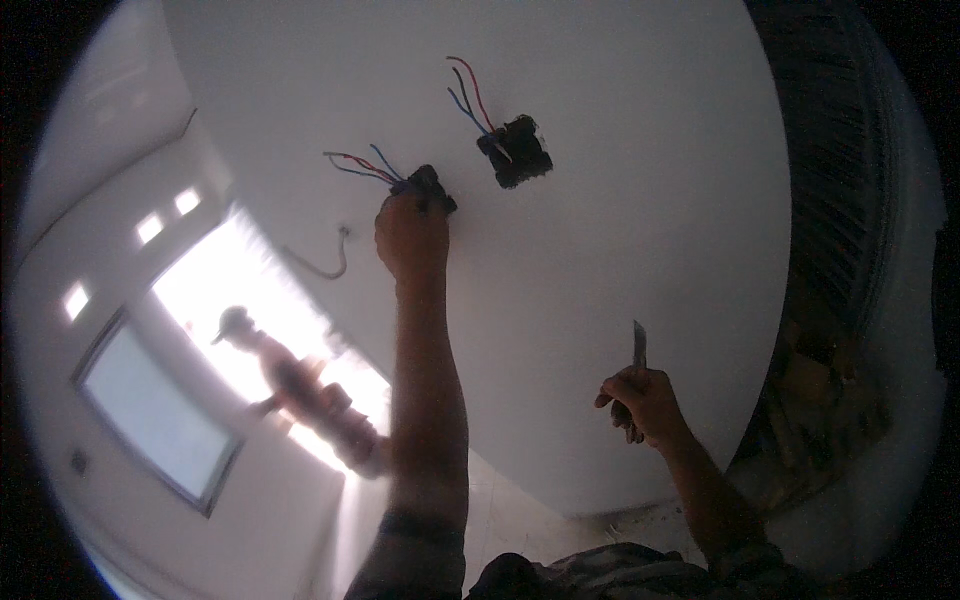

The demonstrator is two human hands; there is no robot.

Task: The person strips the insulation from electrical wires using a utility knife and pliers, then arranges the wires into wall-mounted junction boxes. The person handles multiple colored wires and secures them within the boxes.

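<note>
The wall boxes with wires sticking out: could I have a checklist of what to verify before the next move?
1. Right-hand grip closed on the bladed tool: ok.
2. Tool away from the wires: ok.
3. Left-hand grip secure at the left box: cannot tell, its hold is hidden.
4. Both grips off the right box: ok.
5. Wires dead: cannot tell.
6. Other person away from the tool: ok.

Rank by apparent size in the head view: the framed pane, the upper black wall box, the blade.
1. Framed pane
2. Upper black wall box
3. Blade in the right hand
</note>
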